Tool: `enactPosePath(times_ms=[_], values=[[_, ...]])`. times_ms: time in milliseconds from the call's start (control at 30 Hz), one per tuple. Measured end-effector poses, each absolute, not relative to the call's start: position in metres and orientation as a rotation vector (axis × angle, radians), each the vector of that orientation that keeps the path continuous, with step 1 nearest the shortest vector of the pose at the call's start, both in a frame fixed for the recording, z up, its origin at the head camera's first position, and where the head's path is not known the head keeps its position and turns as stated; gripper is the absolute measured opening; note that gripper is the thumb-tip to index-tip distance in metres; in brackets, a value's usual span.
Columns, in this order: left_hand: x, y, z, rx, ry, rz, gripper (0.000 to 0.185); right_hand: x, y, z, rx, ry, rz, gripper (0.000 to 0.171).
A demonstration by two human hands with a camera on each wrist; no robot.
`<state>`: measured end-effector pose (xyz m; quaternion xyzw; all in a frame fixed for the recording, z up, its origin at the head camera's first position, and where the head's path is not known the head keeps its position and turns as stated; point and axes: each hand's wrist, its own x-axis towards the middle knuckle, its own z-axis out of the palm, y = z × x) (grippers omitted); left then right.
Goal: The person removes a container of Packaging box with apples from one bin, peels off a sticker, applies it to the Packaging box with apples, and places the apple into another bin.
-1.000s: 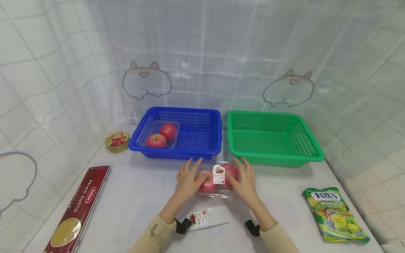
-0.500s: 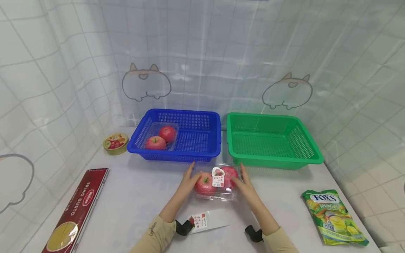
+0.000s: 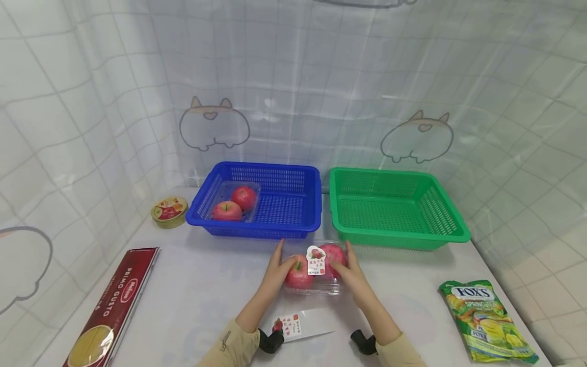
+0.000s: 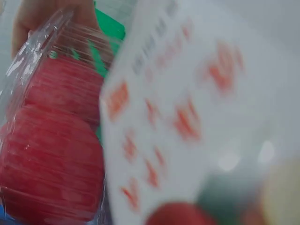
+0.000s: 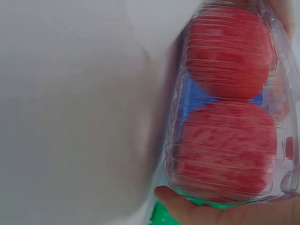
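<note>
Near the table's middle, a clear plastic box of apples holds two red apples, with a white label over its top. My left hand grips its left end, thumb over the top and fingers along the side. At the other end my right hand holds it the same way. The right wrist view shows the two apples through the ribbed plastic and a finger against the box's end. A folded white paper card with a printed apple lies between my forearms. It looms blurred in the left wrist view.
Behind the box stand a blue basket with another apple pack in it, and a green basket. A round tin and a red spaghetti packet lie left; a green candy bag lies right.
My hands have moved from spread over the box's top to gripping its two ends. The view has tilted up slightly; the baskets and the other items stay put.
</note>
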<state>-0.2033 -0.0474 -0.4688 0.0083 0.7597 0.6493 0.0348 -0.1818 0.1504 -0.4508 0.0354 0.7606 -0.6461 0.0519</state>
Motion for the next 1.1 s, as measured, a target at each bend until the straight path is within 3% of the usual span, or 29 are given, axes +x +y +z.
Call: enactPosePath(times_ms=[333,600,767,1100], values=[[-0.19,-0.048,-0.451,0.015,2.27,2.073,0.074,-0.167,0.152,-0.429,0.08,2.296,-1.966,0.081],[-0.18,-0.058,-0.436,0.041,2.225,2.048,0.059,-0.16,0.161,-0.417,0.027,2.27,-1.94,0.076],[-0.178,-0.065,-0.427,0.103,2.097,2.046,0.064,-0.164,0.171,-0.408,-0.07,2.221,-1.957,0.075],[-0.178,-0.072,-0.418,0.16,1.749,2.069,0.066,-0.182,0.199,-0.389,-0.112,2.094,-2.029,0.088]])
